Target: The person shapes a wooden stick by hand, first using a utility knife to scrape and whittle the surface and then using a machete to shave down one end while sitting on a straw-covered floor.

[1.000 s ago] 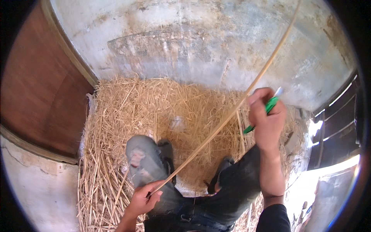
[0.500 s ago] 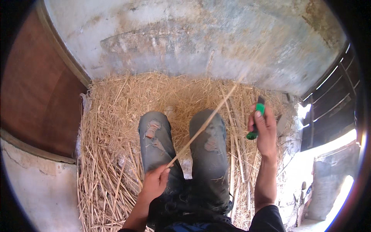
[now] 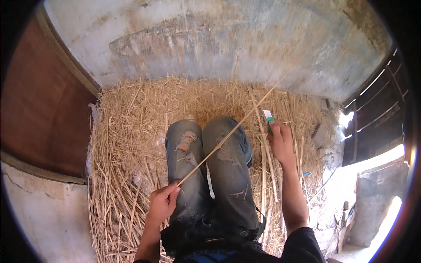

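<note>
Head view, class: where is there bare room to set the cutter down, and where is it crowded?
Bare concrete floor lies beyond the straw bed. Straw left of the knees is open. Crowded: the lap, crossed by the long stalk from the left hand; right hand grips the green cutter.

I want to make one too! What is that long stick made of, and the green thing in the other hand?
The long stick looks like a dry, pale-yellow reed or straw stalk, matte like the straw bed. The green thing seems smooth plastic, its whitish tip possibly a blade.
</note>
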### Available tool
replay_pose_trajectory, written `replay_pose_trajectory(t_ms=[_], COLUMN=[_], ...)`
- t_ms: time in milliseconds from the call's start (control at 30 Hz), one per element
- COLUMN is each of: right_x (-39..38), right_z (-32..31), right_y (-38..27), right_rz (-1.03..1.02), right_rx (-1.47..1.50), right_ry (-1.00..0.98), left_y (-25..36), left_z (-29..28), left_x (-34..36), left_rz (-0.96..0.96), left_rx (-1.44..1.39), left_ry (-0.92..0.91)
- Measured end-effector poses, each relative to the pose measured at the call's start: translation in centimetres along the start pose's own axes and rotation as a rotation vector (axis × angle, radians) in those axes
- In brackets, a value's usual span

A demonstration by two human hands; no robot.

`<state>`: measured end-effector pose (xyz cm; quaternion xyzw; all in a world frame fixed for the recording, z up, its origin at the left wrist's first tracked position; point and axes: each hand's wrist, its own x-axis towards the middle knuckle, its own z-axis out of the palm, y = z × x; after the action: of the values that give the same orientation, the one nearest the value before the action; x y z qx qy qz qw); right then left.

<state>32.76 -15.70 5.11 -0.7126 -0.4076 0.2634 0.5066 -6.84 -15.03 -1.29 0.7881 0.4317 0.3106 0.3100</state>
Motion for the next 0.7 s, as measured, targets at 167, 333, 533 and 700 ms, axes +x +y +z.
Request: replay_pose_trajectory(t_ms=[167,333,533,700], right_x=[3.0,5.2,5.5,3.9], right_z=[1.1,1.2,1.2,3.6], right_y=[1.8,2.2,3.0,2.6], right_rz=[-0.102,-0.174,-0.13,-0.079], right_rx=[-0.089,-0.184,-0.066,-0.054], right_ry=[0.128,0.216,0.217,0.02], left_y=[1.1,0.9,0.5,0.3], left_z=[-1.1,-0.9,-0.7,-1.0], left_x=[0.2,0.1,0.4,0.6], left_rz=[-0.096,-0.149,-0.174,-0.286], left_rx=[-0.014,-0.084,-0.155,-0.205], left_ry=[-0.108,-0.139,-0.156,-0.188])
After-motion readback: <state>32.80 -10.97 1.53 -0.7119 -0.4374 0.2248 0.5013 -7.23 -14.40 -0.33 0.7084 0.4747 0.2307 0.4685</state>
